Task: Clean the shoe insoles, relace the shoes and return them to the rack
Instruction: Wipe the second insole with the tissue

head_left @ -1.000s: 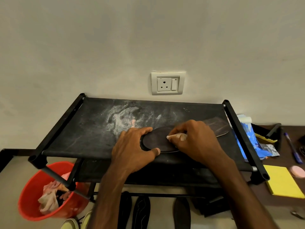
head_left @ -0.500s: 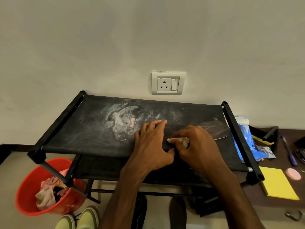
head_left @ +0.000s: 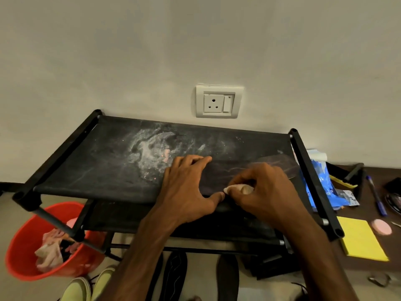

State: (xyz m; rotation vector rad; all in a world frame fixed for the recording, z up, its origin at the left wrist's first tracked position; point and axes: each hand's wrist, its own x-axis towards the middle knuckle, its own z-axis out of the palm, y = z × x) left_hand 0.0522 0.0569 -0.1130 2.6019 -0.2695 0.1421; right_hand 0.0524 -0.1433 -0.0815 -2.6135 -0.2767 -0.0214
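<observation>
The shoe rack's top shelf (head_left: 108,166) is black matt cloth, rough-looking and smeared with white powder. Its side bars (head_left: 312,177) look like black plastic, and the near left tube (head_left: 54,220) like dull grey metal. The dark insole (head_left: 280,166) on the right is smooth with a faint sheen. The pale lump (head_left: 233,189) on it looks matt.

The bucket (head_left: 19,263) at near left is glossy red plastic and holds crumpled cloth (head_left: 48,253). The wall socket (head_left: 218,101) is shiny white plastic. On the right, the packet (head_left: 321,181) is glossy blue plastic, the notepad (head_left: 360,240) is matt yellow paper, and the desk (head_left: 397,246) is dark brown wood.
</observation>
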